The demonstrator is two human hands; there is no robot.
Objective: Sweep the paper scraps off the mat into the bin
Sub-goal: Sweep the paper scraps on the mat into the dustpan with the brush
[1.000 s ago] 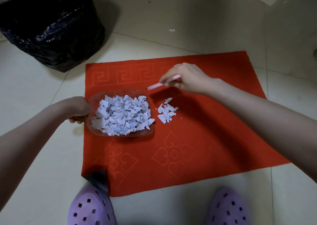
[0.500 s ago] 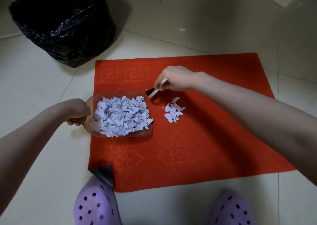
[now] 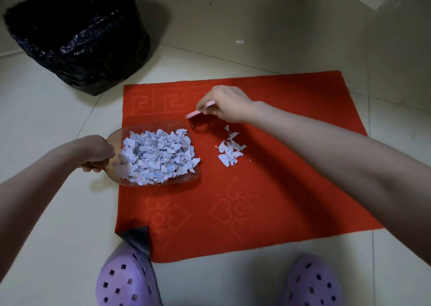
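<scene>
Mat: red, flat on the tiled floor, near-left corner folded over to show its dark backing.

Bin: black-lined, on the floor beyond the mat's far-left corner, well apart from it.

Dustpan: clear plastic, lying over the mat's left edge with its mouth facing the mat's centre. It carries the main heap of scraps. The left hand, just off the mat's left edge, is curled round the pan's back end.

Right hand: above the far middle of the mat, pinching a pink brush. The bristles cannot be made out.

Loose scraps: a small cluster at mat centre, near the pan mouth but not touching it. One stray scrap lies on the floor beyond the mat's far edge.

Handling, judged: the scraps are featherlight, limp and easily scattered, and the mat's pile will snag them. Short, low strokes towards the pan mouth suit. The heap sits high, so carry the pan level, held by its back end, and tip it slowly over the bin.
</scene>
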